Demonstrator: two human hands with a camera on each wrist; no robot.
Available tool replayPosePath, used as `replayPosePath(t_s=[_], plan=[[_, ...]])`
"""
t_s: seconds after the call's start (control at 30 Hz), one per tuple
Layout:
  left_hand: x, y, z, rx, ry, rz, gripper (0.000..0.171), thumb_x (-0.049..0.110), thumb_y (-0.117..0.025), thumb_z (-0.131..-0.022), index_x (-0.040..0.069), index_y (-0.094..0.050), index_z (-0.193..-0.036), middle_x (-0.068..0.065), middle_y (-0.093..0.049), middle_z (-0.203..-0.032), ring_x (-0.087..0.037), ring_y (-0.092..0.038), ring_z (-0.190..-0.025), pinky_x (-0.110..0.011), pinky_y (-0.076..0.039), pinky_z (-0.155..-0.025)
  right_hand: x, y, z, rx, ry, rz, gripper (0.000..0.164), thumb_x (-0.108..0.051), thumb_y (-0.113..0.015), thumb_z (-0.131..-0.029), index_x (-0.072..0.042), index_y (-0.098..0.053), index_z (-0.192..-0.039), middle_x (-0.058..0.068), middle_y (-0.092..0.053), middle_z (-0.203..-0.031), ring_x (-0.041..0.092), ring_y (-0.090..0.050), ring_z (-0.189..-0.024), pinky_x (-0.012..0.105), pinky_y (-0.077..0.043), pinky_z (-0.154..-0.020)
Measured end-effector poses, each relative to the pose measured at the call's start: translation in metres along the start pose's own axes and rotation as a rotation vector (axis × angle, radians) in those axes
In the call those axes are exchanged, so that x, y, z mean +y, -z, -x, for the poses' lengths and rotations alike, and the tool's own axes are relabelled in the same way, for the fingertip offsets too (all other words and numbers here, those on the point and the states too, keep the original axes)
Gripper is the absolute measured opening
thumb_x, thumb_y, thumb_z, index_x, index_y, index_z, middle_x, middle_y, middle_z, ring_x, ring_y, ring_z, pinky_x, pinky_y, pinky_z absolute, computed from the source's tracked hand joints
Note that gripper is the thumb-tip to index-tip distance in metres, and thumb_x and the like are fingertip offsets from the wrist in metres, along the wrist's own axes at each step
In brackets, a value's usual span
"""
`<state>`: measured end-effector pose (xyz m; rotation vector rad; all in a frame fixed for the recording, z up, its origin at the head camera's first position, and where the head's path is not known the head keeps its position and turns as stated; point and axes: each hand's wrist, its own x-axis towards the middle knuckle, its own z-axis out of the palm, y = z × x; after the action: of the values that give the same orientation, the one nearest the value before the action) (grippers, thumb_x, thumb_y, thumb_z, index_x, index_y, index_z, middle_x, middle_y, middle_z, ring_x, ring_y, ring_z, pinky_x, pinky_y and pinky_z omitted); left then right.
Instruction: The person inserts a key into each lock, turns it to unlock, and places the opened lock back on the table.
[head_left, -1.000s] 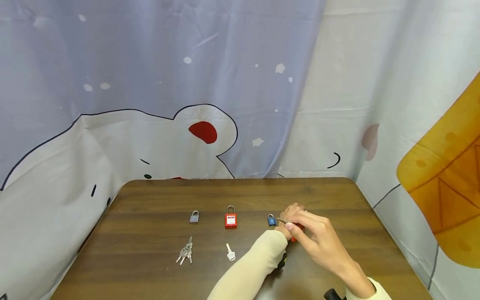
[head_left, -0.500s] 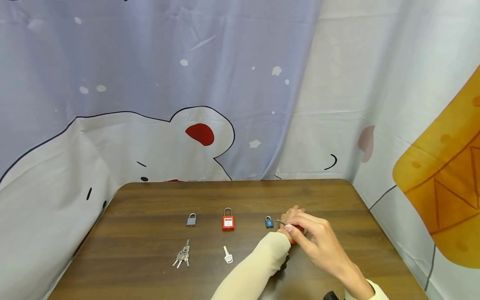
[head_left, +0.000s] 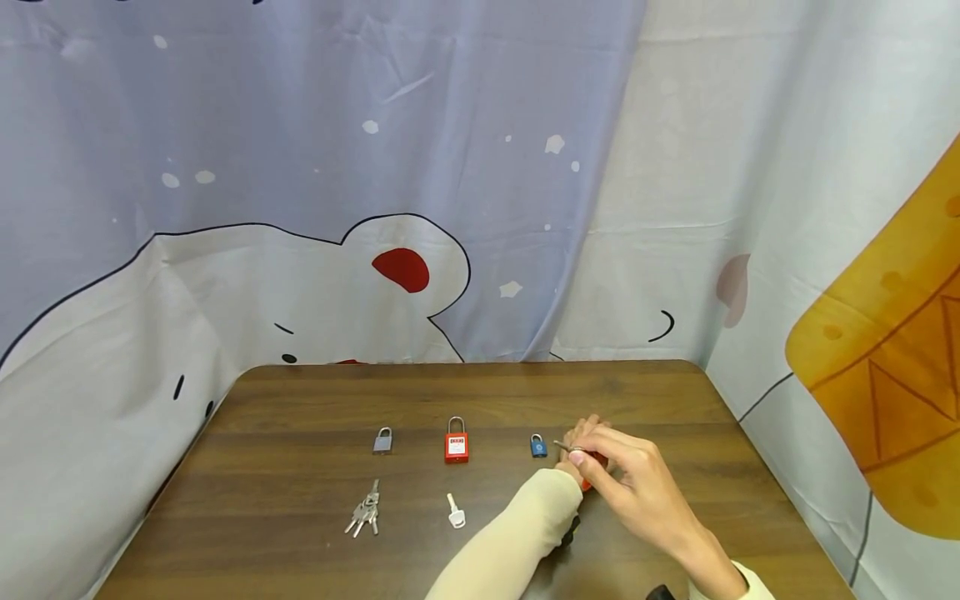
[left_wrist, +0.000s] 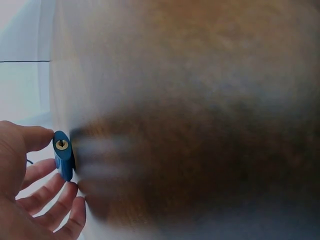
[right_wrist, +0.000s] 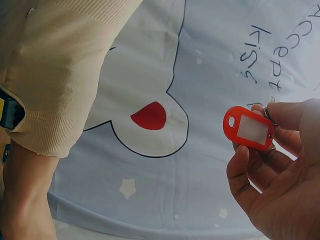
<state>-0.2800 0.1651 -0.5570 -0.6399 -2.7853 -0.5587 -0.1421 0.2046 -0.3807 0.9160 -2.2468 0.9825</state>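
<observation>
My right hand (head_left: 645, 479) pinches a key (head_left: 564, 446) between thumb and forefinger, its tip pointing left in the head view. From its ring hangs a red key tag (right_wrist: 252, 131) with a white label, just below the fingers. Partly behind it, my left hand (head_left: 576, 437) is held low over the table. In the left wrist view, the thumb and fingers of the left hand (left_wrist: 37, 180) hold a blue padlock (left_wrist: 63, 155), its brass keyhole facing the camera. The right hand hides that padlock in the head view. A small blue padlock (head_left: 538, 447) lies left of both hands.
Farther left on the wooden table (head_left: 300, 400) are a red padlock (head_left: 457, 447) and a grey padlock (head_left: 382, 442). Nearer lie a single key with a white head (head_left: 457, 518) and a bunch of keys (head_left: 366, 512). A patterned curtain (head_left: 525, 167) hangs behind.
The head view has shifted slightly, so the table things sit a little farther left and lower. Both hands keep their holds and have barely moved.
</observation>
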Motion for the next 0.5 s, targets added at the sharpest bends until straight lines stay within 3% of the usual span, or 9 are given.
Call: replayPosePath(t_s=[0.13, 0.27, 0.37, 0.5], plan=[[0.001, -0.001, -0.003, -0.009, 0.018, -0.01, 0.018, 0.034, -0.064, -0.09, 0.023, -0.065, -0.104, 0.007, -0.059, -0.104, -0.013, -0.058, -0.094, -0.028, -0.051, -0.074, 0.0, 0.0, 0.0, -0.008, -0.014, 0.001, 0.023, 0.002, -0.069, -0.086, -0.017, -0.072, -0.099, -0.001, -0.073, -0.096, 0.006, -0.066, -0.092, 0.011, -0.047, -0.081], [0.003, -0.001, -0.005, -0.047, 0.049, -0.025, 0.023, 0.037, -0.064, -0.091, 0.022, -0.065, -0.109, 0.005, -0.057, -0.106, -0.014, -0.059, -0.096, -0.031, -0.053, -0.076, 0.001, 0.0, 0.0, -0.012, -0.019, 0.003, 0.022, 0.001, -0.069, -0.087, -0.017, -0.072, -0.098, -0.002, -0.073, -0.096, 0.005, -0.065, -0.091, 0.012, -0.047, -0.079], [0.006, 0.001, -0.008, -0.072, 0.095, -0.026, 0.029, 0.039, -0.064, -0.091, 0.02, -0.062, -0.113, 0.002, -0.057, -0.106, -0.016, -0.06, -0.097, -0.033, -0.054, -0.077, 0.001, 0.0, 0.0, -0.012, -0.02, -0.006, 0.021, 0.001, -0.068, -0.087, -0.017, -0.072, -0.098, -0.003, -0.072, -0.095, 0.005, -0.065, -0.09, 0.012, -0.048, -0.079], [0.01, 0.007, -0.012, -0.096, 0.161, -0.026, 0.026, 0.038, -0.064, -0.091, 0.017, -0.062, -0.105, -0.001, -0.062, -0.098, -0.017, -0.061, -0.092, -0.034, -0.055, -0.071, 0.0, 0.0, -0.001, -0.013, -0.028, -0.009, 0.021, 0.0, -0.069, -0.088, -0.018, -0.072, -0.098, -0.005, -0.071, -0.096, 0.004, -0.065, -0.089, 0.012, -0.048, -0.077]])
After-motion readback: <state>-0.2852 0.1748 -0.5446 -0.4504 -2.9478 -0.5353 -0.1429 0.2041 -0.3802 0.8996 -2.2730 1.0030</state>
